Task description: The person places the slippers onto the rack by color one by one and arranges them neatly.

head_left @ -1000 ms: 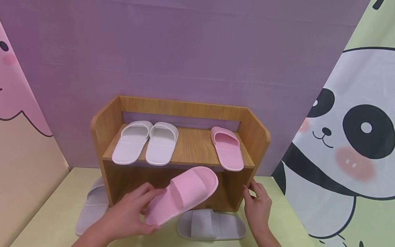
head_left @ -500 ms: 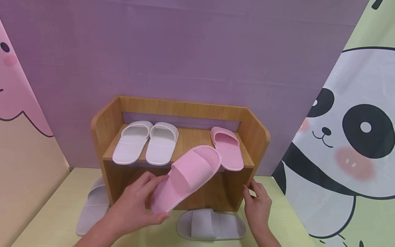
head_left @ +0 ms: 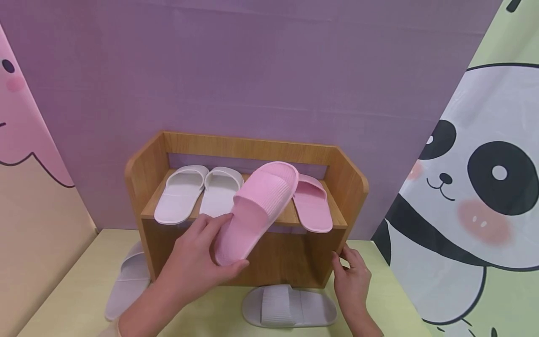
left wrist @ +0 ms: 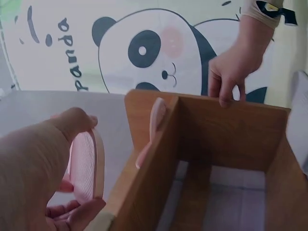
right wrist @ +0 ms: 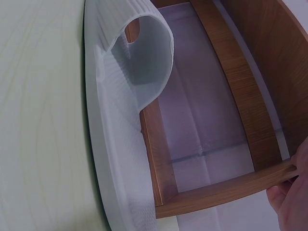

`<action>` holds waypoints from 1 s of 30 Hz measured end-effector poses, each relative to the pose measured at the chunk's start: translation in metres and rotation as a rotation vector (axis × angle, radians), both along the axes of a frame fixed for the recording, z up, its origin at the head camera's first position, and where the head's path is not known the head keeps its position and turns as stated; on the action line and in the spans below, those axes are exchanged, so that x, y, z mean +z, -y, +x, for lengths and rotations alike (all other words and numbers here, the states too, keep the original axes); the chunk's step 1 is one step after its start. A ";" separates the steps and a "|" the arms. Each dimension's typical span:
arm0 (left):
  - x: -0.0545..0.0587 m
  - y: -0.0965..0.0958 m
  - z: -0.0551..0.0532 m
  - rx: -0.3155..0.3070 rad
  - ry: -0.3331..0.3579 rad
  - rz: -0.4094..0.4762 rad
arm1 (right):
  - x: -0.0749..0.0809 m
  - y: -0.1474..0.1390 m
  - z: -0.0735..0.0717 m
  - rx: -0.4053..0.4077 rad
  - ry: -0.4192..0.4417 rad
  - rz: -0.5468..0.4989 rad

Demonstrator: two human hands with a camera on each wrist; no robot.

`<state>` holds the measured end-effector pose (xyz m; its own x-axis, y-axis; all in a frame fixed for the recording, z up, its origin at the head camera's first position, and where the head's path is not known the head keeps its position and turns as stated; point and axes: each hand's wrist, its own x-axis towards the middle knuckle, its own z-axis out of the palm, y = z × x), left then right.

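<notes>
My left hand (head_left: 193, 260) grips a pink slipper (head_left: 248, 224) by its heel end, thumb on one side and fingers on the other. The slipper is tilted toe up in front of the upper shelf, overlapping part of a white slipper and the other pink slipper (head_left: 312, 206) in the head view. My right hand (head_left: 353, 281) pinches the front edge of the right side panel of the wooden shoe rack (head_left: 248, 146). In the left wrist view, the fingers of the right hand (left wrist: 236, 70) bend over that panel's edge. Two white slippers (head_left: 178, 199) lie side by side on the upper shelf.
A grey slipper (head_left: 309, 309) lies sideways on the pale table (head_left: 206, 311) before the rack. Another grey slipper (head_left: 128, 285) lies left of the rack. A purple backdrop (head_left: 252, 70) stands behind, with a panda-printed panel (head_left: 450, 243) at right.
My left hand has raised the pink slipper from in front of the lower compartment to the upper shelf's height, tipping its toe further up. The right hand stays on the panel.
</notes>
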<state>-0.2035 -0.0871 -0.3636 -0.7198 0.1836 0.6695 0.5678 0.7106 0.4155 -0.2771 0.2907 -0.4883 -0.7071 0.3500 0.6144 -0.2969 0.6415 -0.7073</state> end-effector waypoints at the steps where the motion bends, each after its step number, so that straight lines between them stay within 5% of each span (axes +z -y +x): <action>1: 0.003 -0.003 -0.001 0.009 0.006 0.009 | 0.000 0.000 0.000 -0.001 0.001 0.000; 8: 0.022 -0.028 -0.008 0.090 0.069 0.057 | -0.003 -0.001 -0.002 -0.019 0.029 -0.003; 18: 0.032 -0.050 -0.031 0.147 0.001 0.041 | -0.001 0.001 -0.001 -0.018 0.034 -0.009; 30: 0.050 -0.074 -0.044 0.235 0.163 0.000 | 0.000 0.001 0.000 -0.018 0.028 -0.010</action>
